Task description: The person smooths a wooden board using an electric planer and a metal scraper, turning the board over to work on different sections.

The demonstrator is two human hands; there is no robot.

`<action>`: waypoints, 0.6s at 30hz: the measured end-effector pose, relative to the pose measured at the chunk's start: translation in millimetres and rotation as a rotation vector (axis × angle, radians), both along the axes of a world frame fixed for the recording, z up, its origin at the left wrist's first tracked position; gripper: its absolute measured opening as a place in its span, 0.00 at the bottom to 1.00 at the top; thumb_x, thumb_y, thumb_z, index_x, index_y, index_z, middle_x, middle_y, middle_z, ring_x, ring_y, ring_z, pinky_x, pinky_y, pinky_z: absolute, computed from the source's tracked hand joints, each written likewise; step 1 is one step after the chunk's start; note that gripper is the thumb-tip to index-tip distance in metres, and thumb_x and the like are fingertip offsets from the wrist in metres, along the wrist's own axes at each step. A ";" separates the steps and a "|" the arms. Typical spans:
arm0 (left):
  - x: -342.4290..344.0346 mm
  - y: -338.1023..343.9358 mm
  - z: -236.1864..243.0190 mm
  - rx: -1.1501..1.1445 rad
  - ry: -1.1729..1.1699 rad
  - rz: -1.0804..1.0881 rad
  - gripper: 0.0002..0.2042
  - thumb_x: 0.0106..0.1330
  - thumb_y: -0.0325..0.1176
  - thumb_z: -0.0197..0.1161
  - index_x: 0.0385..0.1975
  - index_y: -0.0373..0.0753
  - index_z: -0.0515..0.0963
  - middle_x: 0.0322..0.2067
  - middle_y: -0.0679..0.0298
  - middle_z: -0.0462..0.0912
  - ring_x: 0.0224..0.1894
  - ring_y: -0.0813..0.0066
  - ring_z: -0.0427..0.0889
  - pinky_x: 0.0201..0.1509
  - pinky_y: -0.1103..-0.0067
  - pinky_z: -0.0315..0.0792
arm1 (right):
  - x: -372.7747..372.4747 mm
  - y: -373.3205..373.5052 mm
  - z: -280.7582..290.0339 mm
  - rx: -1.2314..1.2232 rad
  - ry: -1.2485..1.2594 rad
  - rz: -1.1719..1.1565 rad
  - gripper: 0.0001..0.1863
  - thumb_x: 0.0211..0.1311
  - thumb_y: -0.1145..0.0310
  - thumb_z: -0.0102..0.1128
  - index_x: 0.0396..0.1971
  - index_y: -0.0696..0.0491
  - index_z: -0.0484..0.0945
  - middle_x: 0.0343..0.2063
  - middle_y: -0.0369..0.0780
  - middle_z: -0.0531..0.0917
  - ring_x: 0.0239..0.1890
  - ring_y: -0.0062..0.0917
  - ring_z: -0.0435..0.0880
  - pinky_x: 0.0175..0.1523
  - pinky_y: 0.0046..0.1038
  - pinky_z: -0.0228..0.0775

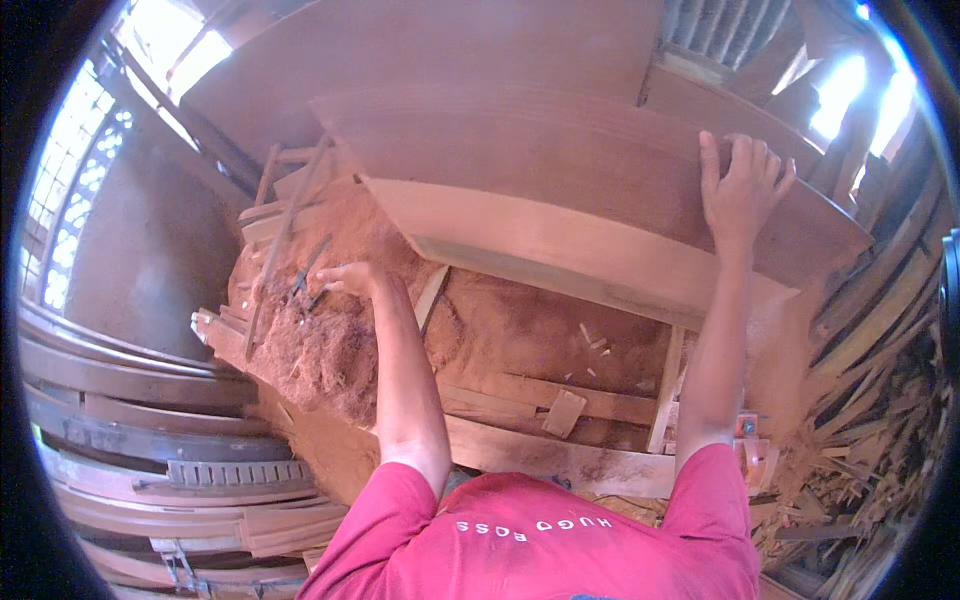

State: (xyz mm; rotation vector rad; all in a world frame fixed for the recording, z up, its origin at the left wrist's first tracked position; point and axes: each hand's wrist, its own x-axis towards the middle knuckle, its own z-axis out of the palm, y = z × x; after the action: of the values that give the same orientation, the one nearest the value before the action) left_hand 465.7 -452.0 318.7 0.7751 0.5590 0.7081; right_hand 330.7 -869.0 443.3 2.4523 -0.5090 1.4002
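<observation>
My left hand (pixel 352 278) is over a heap of reddish sawdust (pixel 330 345) on the left, its fingers stretched out to the left. Close to its fingertips, a thin dark strip (pixel 312 262) pokes out of the sawdust; whether they touch it is unclear. On the far right, my right hand (pixel 742 190) lies with spread fingers on a wide brown wooden board (pixel 540 150). Its fingertips reach toward the board's far edge. Below that board runs a paler plank face (pixel 520 220), above an open wooden frame (pixel 665 390) with sawdust inside.
A small wood block (pixel 564 412) and pale offcuts (pixel 596 345) lie within the frame. Thin slats (pixel 275 250) lean at the left of the heap. Long stacked planks (pixel 180 450) fill the lower left. Scrap wood (pixel 860 460) is piled along the right.
</observation>
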 end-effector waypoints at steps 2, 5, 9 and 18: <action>21.4 -33.2 5.2 0.065 0.003 -0.014 0.30 0.77 0.50 0.36 0.69 0.30 0.56 0.68 0.47 0.59 0.70 0.54 0.60 0.73 0.66 0.54 | -9.1 9.5 -0.8 -0.007 -0.013 0.002 0.22 0.66 0.44 0.54 0.34 0.49 0.79 0.37 0.39 0.80 0.48 0.36 0.76 0.66 0.55 0.51; 56.3 -97.2 11.3 0.436 0.086 0.004 0.29 0.77 0.47 0.37 0.68 0.30 0.57 0.68 0.46 0.60 0.70 0.52 0.60 0.73 0.66 0.53 | -9.5 16.5 -3.2 0.010 -0.057 0.068 0.21 0.65 0.44 0.55 0.34 0.48 0.79 0.36 0.38 0.80 0.47 0.35 0.76 0.66 0.54 0.51; 74.5 -130.5 2.7 0.793 0.171 -0.029 0.27 0.77 0.44 0.39 0.67 0.30 0.59 0.67 0.44 0.61 0.70 0.51 0.60 0.74 0.66 0.51 | -6.4 -0.1 -3.6 -0.023 -0.065 0.089 0.21 0.64 0.44 0.56 0.34 0.48 0.80 0.36 0.37 0.79 0.46 0.35 0.75 0.67 0.52 0.51; 72.2 -139.0 34.2 1.018 0.052 -0.052 0.30 0.78 0.48 0.32 0.71 0.32 0.52 0.71 0.41 0.51 0.75 0.45 0.45 0.76 0.59 0.44 | 20.2 -11.5 -0.7 -0.018 -0.106 0.066 0.22 0.59 0.41 0.61 0.30 0.47 0.79 0.33 0.36 0.79 0.42 0.34 0.76 0.64 0.48 0.54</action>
State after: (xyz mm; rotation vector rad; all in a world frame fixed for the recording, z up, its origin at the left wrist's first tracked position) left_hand 537.9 -590.9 352.8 1.7471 0.1872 0.9238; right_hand 350.9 -880.6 442.6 2.4112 -0.4393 1.5605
